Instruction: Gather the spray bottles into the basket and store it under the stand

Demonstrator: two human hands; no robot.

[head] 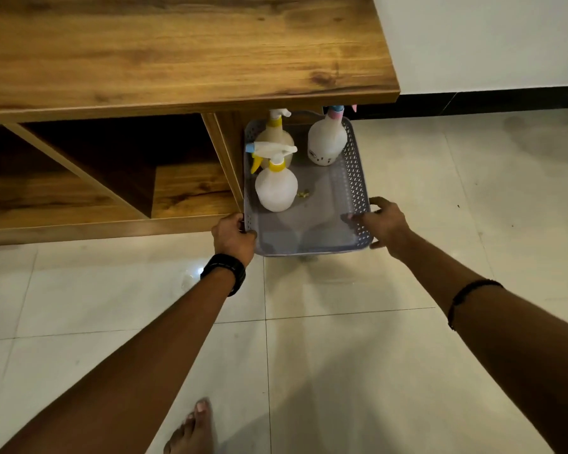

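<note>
A grey perforated basket sits on the tiled floor, its far end under the overhanging top of the wooden stand. Three white spray bottles stand inside: one with a yellow collar and blue-tipped trigger near the left wall, one behind it, and one with a pink and blue head at the far right. My left hand grips the basket's near left corner. My right hand holds the near right corner, fingers over the rim.
The stand's open shelf compartments lie left of the basket, with a wooden side panel touching its left wall. A white wall with black skirting runs at the right. My bare foot rests on the tiles.
</note>
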